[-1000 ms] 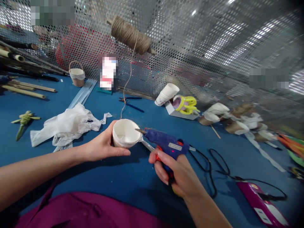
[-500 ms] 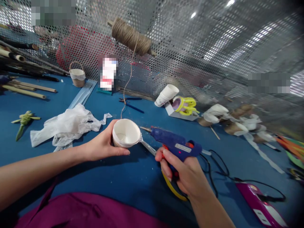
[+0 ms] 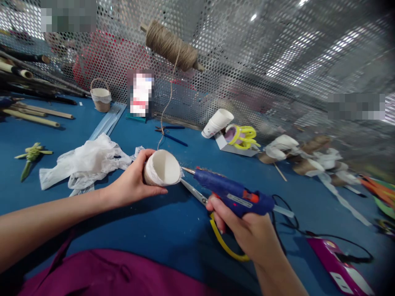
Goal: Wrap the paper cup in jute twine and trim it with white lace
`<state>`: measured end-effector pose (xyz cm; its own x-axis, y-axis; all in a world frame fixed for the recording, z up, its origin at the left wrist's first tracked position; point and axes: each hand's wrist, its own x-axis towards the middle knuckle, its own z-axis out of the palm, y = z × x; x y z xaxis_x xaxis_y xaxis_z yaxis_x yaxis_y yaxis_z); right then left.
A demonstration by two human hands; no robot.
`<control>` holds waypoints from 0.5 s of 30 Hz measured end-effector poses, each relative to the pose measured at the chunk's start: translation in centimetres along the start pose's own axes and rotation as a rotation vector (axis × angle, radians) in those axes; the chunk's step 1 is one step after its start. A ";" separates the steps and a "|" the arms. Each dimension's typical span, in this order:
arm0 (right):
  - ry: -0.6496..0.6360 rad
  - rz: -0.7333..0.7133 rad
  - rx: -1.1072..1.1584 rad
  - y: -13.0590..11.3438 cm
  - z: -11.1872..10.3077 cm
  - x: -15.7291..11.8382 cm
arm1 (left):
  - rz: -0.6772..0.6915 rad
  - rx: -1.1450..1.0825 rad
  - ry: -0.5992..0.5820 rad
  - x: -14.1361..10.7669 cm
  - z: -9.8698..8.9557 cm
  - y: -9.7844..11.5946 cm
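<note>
My left hand is wrapped round a paper cup, tilted with its mouth toward me and a white lace band below its rim. Twine runs up from behind the cup to a spool. In my right hand is a blue hot glue gun, its metal nozzle close to the cup's right side; whether it touches, I cannot tell. A clear glue stick sticks out at its back. Scissors with yellow handles lie on the table under the glue gun, partly hidden by my right hand.
White lace is heaped at left, near a green woven figure. Behind are a small basket, blue pliers, stacked paper cups and yellow-handled scissors. The cord trails toward a purple power strip.
My left hand has raised the cup slightly and turned it, showing more of the lace side. The glue gun has shifted a little right and tilted, its nozzle still near the cup.
</note>
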<state>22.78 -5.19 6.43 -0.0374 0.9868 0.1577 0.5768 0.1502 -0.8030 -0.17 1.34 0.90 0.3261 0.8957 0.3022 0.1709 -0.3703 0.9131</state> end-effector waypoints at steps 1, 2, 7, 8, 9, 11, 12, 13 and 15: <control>0.008 -0.007 -0.011 0.1 0.0 0.0 | 0.005 0.014 0.004 0.0 0.0 0.1; 0.017 -0.013 -0.022 0.2 0.0 0.1 | 0.010 0.028 0.005 0.0 0.0 0.1; 0.024 -0.062 -0.060 0.6 0.0 0.1 | 0.032 0.075 0.009 -0.1 -0.1 0.6; 0.032 -0.053 -0.062 0.6 0.1 0.0 | 0.031 0.083 0.013 -0.1 -0.1 0.7; 0.044 -0.036 -0.063 0.5 0.1 0.0 | 0.031 0.090 0.017 0.0 -0.1 0.7; 0.069 0.005 -0.069 0.4 0.2 -0.1 | 0.032 0.102 0.023 0.0 -0.1 0.7; 0.071 0.010 -0.074 0.4 0.2 -0.2 | 0.034 0.106 0.028 0.0 -0.1 0.7; 0.071 0.006 -0.079 0.5 0.2 -0.2 | 0.037 0.109 0.030 0.0 -0.1 0.6; 0.064 -0.030 -0.089 0.9 0.1 -0.1 | 0.046 0.116 0.043 0.0 -0.1 0.5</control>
<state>23.21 -5.13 5.64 -0.0048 0.9755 0.2199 0.6463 0.1709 -0.7437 -0.22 1.16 1.38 0.2959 0.8861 0.3568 0.2642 -0.4349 0.8609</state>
